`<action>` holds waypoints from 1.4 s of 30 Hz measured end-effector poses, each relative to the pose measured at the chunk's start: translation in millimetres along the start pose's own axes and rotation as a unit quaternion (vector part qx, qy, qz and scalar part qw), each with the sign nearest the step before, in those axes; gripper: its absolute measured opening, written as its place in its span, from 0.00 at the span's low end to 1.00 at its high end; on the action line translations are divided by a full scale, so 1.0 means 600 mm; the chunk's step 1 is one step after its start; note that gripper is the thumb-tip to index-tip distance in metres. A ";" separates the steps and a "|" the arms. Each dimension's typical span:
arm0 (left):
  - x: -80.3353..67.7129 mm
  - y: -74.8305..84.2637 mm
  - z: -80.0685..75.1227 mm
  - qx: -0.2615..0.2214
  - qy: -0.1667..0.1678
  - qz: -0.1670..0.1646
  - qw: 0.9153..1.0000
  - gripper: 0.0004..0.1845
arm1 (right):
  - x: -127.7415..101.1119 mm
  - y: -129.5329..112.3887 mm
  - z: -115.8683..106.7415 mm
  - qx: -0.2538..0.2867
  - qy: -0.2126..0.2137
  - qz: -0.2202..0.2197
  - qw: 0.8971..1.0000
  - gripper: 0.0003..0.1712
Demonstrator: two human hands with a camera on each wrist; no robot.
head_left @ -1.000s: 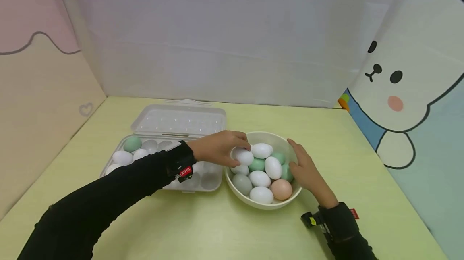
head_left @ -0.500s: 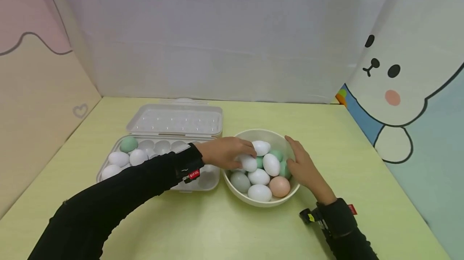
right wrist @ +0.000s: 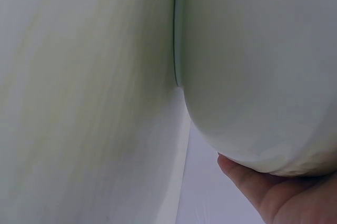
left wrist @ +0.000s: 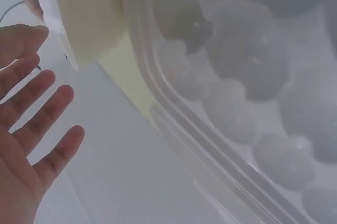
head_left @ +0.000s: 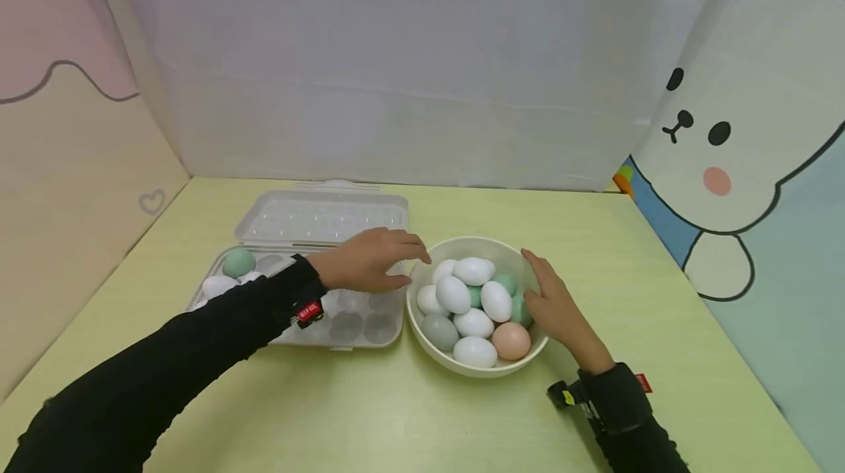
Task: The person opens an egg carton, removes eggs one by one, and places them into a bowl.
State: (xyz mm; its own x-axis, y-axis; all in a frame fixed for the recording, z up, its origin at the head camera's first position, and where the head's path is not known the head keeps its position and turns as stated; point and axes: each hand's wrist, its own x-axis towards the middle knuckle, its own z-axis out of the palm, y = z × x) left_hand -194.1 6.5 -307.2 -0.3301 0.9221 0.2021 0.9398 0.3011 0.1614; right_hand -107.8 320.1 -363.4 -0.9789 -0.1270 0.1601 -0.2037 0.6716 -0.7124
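Note:
Above the left rim of a cream bowl (head_left: 429,352), my left hand (head_left: 370,260) hovers with spread fingers and holds nothing. In the left wrist view the same hand (left wrist: 26,124) appears apart from the bowl (left wrist: 95,19). White, green, grey-green and peach eggs fill the bowl; a white egg (head_left: 453,294) lies on top at the left. My right hand (head_left: 557,308) holds the bowl's right rim, thumb over the inside. Its fingers press the outer wall in the right wrist view, with the bowl (right wrist: 258,66) large above.
A clear plastic egg carton (head_left: 363,323) with its lid (head_left: 323,216) folded back stands left of the bowl. A green egg (head_left: 239,262) and a white egg (head_left: 219,286) sit in its left end, partly behind my left sleeve (head_left: 198,341). Walls edge the yellow table (head_left: 370,414).
My left hand moved right with a white egg, let it go on the other eggs in the bowl, then drew back left and up. My right hand stayed on the rim.

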 end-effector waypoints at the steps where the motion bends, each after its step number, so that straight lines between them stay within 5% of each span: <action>1: -0.014 -0.007 -0.006 0.003 0.009 -0.007 1.000 0.18 | 0.001 0.001 0.000 -0.001 -0.001 0.000 1.000 0.37; 10: -0.146 -0.062 -0.056 0.034 0.054 -0.121 0.991 0.16 | 0.003 0.011 -0.013 -0.005 -0.003 -0.003 1.000 0.37; 18: -0.211 -0.074 -0.058 -0.003 -0.013 -0.225 0.974 0.17 | -0.010 0.024 -0.033 -0.014 0.006 0.007 1.000 0.37; 23: -0.226 -0.087 -0.044 -0.026 -0.053 -0.245 0.968 0.18 | -0.013 0.030 -0.039 -0.022 0.013 0.005 1.000 0.36; 31: -0.235 -0.104 -0.010 -0.048 -0.069 -0.243 0.966 0.17 | -0.015 0.034 -0.040 -0.016 0.009 0.010 1.000 0.37; 42: -0.225 -0.106 -0.011 -0.005 -0.078 -0.239 0.968 0.16 | -0.013 0.031 -0.039 -0.012 0.011 0.005 1.000 0.37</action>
State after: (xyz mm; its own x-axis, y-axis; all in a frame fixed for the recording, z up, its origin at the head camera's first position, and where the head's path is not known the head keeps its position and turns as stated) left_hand -209.6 -138.7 -338.2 -0.7087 0.7040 -0.0466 0.6820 0.7004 0.2105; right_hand -103.7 350.7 -361.6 -0.9802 -0.1047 0.1683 -0.1935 0.6902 -0.6973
